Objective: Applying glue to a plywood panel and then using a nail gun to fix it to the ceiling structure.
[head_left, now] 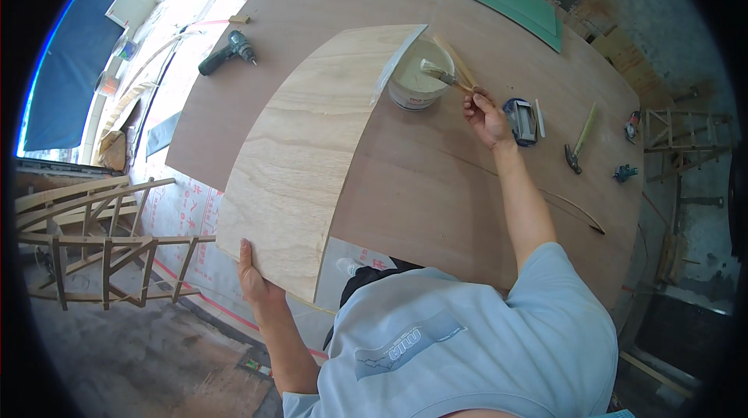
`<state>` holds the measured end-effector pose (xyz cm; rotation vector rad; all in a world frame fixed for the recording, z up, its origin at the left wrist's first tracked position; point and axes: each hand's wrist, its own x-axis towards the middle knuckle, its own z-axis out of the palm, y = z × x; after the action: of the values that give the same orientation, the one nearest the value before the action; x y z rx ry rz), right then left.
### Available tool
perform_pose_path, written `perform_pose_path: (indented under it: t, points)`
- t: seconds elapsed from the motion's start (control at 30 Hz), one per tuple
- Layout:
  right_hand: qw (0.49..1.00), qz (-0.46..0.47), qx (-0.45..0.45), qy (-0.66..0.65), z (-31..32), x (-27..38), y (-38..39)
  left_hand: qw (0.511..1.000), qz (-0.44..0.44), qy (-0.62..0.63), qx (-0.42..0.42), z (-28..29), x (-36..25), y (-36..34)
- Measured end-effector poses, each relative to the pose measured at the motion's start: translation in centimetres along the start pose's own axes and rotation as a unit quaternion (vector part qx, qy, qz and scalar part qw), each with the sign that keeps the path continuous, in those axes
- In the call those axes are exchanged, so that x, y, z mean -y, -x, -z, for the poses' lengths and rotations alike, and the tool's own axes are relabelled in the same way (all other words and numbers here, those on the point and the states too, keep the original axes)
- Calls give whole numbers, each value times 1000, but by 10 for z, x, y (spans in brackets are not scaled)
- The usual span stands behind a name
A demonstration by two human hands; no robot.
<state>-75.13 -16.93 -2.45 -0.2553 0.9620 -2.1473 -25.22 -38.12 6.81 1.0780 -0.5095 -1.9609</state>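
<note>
A drill [228, 53] lay at eleven o'clock from the plywood board [300, 157]. At the board's seven o'clock, the left hand [259, 282] pinched its end — thumb on top, fingers hidden beneath. At two o'clock stood a bucket [413, 97]; over its mouth hung a brush [444, 77] — pinched by the right hand [489, 118], at the bucket's four o'clock.
</note>
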Motion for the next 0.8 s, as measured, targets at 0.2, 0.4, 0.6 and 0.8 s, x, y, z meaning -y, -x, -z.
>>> perform_pose_path:
  t: [0.2,0.4,0.6,0.8]
  points:
    - [997,38,-66,14,3,-7,-15,999,37,22,17,-10,-5,12]
    - [958,-40,-215,-185,-3,-30,-36,997,54,32,54,-3,1,13]
    - [931,-84,-202,-293,-19,-16,-28,994,84,46,57,1,7,17]
    - [996,-24,75,47,-98,44,28,993,94,49,59,17,20,11]
